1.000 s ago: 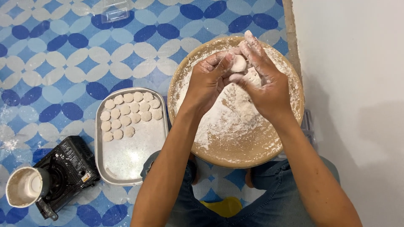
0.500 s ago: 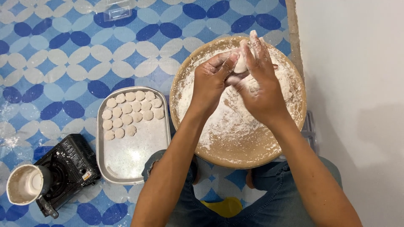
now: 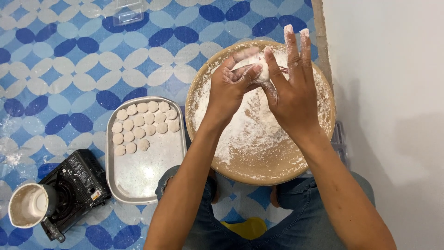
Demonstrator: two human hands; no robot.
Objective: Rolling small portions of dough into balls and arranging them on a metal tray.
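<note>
Both hands, left (image 3: 231, 85) and right (image 3: 291, 88), cupped a small dough ball (image 3: 260, 69) at the floured round board's (image 3: 259, 159) twelve o'clock. Light, even rolling would probably keep it smooth, matching the discs on the tray (image 3: 143, 171) at nine o'clock.

Dough piece (image 3: 260, 69) mostly hidden between both hands. Clear plastic container (image 3: 128, 10) cut off by top edge. Forearms hide part of round tray (image 3: 203, 153) rim.
</note>
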